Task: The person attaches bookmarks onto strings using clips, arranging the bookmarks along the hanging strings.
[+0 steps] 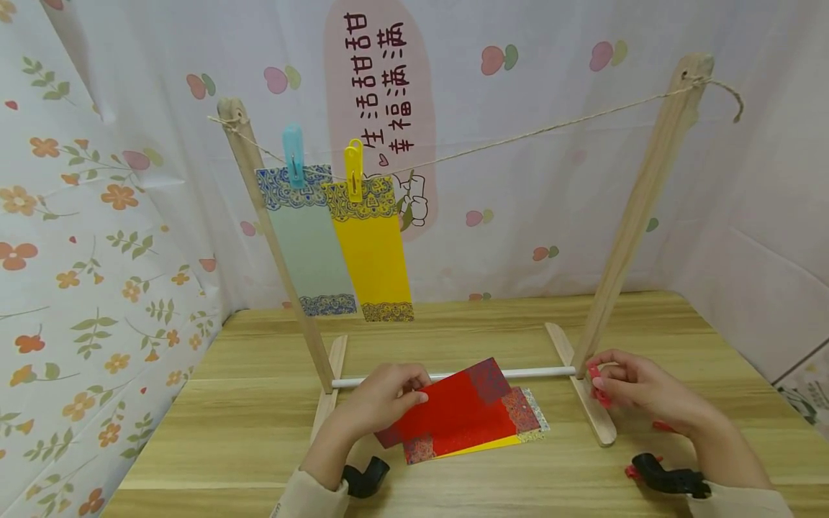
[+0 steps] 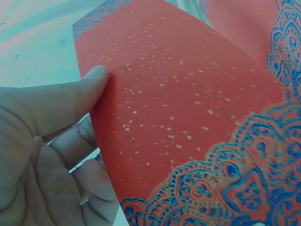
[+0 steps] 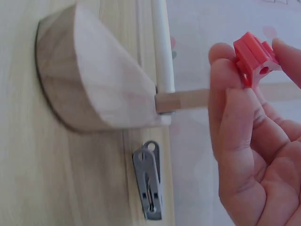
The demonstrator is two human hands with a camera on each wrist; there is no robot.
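Note:
My left hand (image 1: 372, 406) pinches a red card (image 1: 447, 403) by one edge, thumb on top; gold flecks and a blue patterned band show in the left wrist view. Below it on the table lie another red card (image 1: 479, 434), a yellow card (image 1: 476, 446) and a pale patterned corner. At the right post's base, my right hand (image 1: 641, 388) holds a red clothespin (image 3: 254, 56) between thumb and fingers. A pale green card (image 1: 311, 252) hangs from the string (image 1: 518, 137) under a blue clothespin (image 1: 294, 158). Beside it, a yellow clothespin (image 1: 354, 173) holds a yellow card (image 1: 372, 266).
Two wooden posts (image 1: 637, 201) carry the string, joined low down by a white rod (image 1: 524, 373). Each stands on a wooden foot (image 1: 596, 414). A grey clothespin (image 3: 149, 183) lies near the right foot. Red pieces (image 1: 663, 426) lie by my right wrist.

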